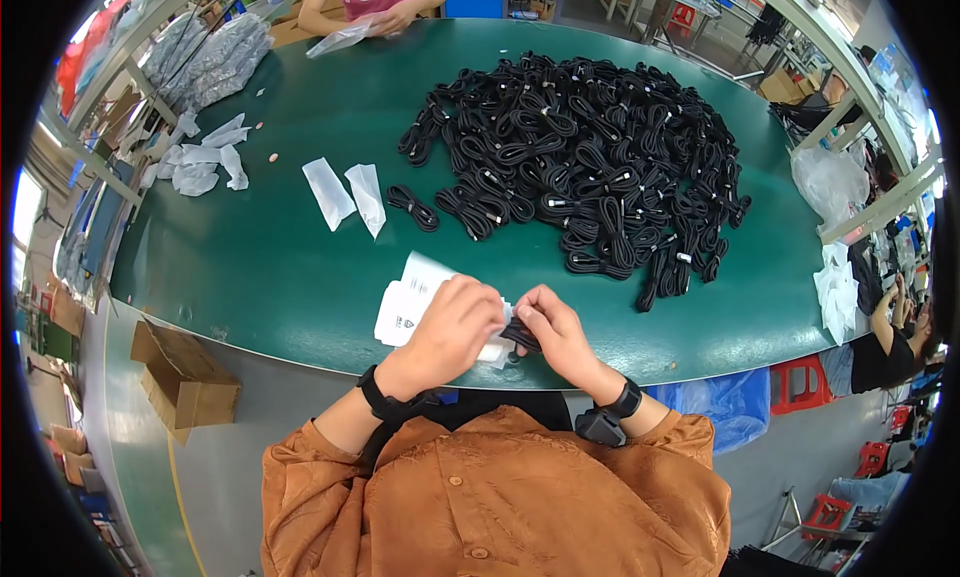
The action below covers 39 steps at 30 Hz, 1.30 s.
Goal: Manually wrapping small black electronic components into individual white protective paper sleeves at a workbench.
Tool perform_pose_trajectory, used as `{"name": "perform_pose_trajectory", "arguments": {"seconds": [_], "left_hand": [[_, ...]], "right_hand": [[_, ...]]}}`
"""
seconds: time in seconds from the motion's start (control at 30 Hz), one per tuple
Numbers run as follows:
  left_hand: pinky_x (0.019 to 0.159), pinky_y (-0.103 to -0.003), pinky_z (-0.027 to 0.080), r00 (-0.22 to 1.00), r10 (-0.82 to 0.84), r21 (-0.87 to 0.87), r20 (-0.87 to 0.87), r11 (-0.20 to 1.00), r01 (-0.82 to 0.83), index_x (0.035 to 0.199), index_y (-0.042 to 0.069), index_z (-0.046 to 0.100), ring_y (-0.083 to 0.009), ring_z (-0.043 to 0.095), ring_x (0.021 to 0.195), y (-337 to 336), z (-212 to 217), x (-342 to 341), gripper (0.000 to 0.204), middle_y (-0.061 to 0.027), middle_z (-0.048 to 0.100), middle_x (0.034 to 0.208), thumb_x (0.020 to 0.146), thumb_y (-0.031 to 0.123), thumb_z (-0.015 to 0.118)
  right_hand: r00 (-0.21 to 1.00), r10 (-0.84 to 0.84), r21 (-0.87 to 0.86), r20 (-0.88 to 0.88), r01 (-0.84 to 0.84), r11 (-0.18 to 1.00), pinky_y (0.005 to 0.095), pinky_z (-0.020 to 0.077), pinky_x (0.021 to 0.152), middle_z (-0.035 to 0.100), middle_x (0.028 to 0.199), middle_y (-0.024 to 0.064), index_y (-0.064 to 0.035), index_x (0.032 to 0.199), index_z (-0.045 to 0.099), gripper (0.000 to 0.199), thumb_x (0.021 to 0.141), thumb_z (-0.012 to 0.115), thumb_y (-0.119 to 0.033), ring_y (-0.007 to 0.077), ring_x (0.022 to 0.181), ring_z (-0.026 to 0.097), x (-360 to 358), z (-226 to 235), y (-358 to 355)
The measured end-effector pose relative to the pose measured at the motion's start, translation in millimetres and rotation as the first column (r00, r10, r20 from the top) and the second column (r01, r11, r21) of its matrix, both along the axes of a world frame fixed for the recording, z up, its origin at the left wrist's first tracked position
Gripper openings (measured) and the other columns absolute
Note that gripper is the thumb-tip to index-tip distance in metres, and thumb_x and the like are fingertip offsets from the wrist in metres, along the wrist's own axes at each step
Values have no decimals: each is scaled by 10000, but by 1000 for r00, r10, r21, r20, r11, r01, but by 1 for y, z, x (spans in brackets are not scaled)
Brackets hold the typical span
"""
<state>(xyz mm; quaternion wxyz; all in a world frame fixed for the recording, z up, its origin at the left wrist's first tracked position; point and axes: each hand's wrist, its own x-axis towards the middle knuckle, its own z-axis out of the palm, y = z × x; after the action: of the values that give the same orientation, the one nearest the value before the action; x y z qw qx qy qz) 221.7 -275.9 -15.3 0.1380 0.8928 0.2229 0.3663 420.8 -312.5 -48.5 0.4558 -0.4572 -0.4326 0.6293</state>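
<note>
At the table's near edge, my left hand is closed, its fingertips pinching the mouth of a small white plastic bag. Close beside it, my right hand grips a coiled black cable at the bag's mouth. How far the cable is inside the bag is hidden by my fingers. Under and left of my left hand lie white printed bags. Further off rest two white packets and a single coiled cable, beside a large heap of black cables.
Crumpled white bags lie at the table's left, below a stack of grey bagged items. Across the green table, another person's hands hold a clear bag. An open cardboard box stands on the floor at left; red stools are at right.
</note>
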Motion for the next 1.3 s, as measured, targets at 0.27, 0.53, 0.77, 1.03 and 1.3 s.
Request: {"name": "perform_pose_trajectory", "arguments": {"seconds": [0.27,0.53,0.77,1.03,1.3], "left_hand": [[854,-384,481,991,56,-345,122,938,-11,913,53,613,-271,589,968,5,20,-4,160,-97,603,1030,810,-15,714],[885,-351,536,750,281,-772,599,453,446,1029,40,589,-185,637,1036,55,29,-34,115,-83,642,1111,985,142,619],[841,-343,543,573,668,-744,475,653,-145,1123,16,595,-192,632,1004,129,3,-81,214,-93,658,1121,968,151,654],[819,-364,513,996,-5,-199,-89,980,-13,1042,26,645,-269,625,914,11,-48,-16,225,-115,614,1017,841,79,730],[791,-426,485,982,129,-302,-135,939,-164,926,41,631,-300,594,897,-6,-71,-3,112,-82,593,954,846,69,704]], "right_hand": [[744,-405,810,531,-306,500,339,511,539,597,869,108,-30,1008,564,237,860,738,-93,259,690,644,5,28,14],[769,-518,915,375,-216,342,351,530,616,566,1102,141,-31,1075,604,303,816,759,-52,291,816,639,-6,51,23],[282,-625,685,728,-292,667,402,505,806,561,1096,125,-6,1069,609,324,786,758,-61,308,999,578,46,1,40],[-80,-510,458,856,-342,821,412,448,828,563,1087,137,-15,1081,605,341,771,733,-74,318,999,545,87,-31,53],[649,-409,575,642,-54,816,340,503,769,619,1046,108,6,1127,575,257,902,671,-71,225,869,616,71,-28,26]]}}
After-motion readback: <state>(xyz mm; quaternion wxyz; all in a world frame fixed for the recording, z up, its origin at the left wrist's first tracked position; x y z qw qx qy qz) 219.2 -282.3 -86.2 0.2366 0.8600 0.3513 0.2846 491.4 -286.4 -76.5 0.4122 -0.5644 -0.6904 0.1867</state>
